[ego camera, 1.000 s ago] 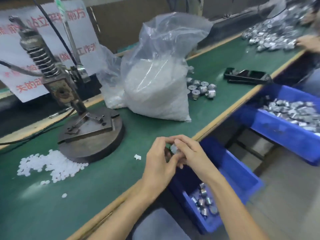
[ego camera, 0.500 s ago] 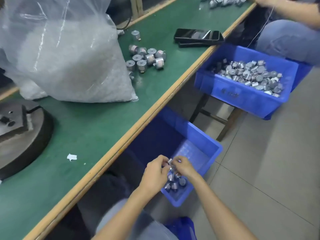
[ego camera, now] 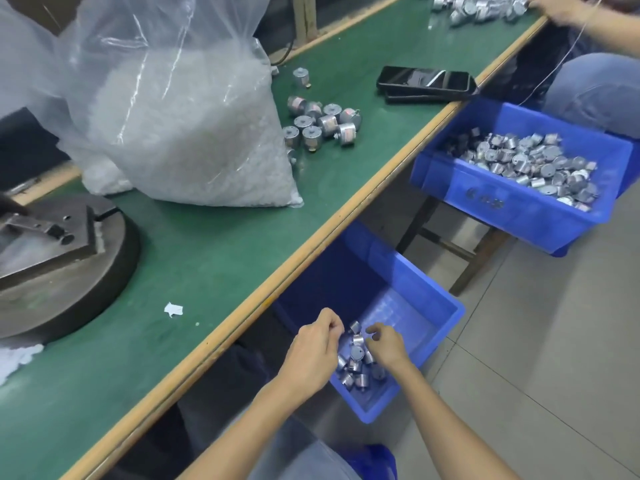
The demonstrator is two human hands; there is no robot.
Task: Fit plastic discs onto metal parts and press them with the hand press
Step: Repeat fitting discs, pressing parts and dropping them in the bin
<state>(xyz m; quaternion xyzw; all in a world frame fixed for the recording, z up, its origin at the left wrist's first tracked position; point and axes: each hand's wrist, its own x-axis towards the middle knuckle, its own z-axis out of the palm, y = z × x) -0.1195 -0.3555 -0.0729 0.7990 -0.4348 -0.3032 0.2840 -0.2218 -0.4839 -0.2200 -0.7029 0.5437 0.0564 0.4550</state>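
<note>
Both my hands hover over a blue bin (ego camera: 437, 336) that sits below the table's edge. Several small metal parts (ego camera: 360, 374) lie in its near corner. My left hand (ego camera: 313, 353) and my right hand (ego camera: 387, 345) are a little apart, fingers loosely curled. One metal part (ego camera: 354, 328) sits tilted between them, in neither hand's grip. The hand press base (ego camera: 69, 271) stands on the green table (ego camera: 214, 258) at the left; its lever is out of view. A large clear bag of white plastic discs (ego camera: 180, 133) lies behind it.
Loose white discs (ego camera: 14, 358) lie at the far left edge. A cluster of metal parts (ego camera: 322, 123) and two dark phones (ego camera: 426, 81) are on the table. A second blue bin (ego camera: 502, 209), full of parts, stands on a stool. Another person's hand (ego camera: 561, 8) works at the far end.
My hands went down from the table edge into the blue bin while holding one part together. They have now moved apart and the part is loose between them. My view swung right and down.
</note>
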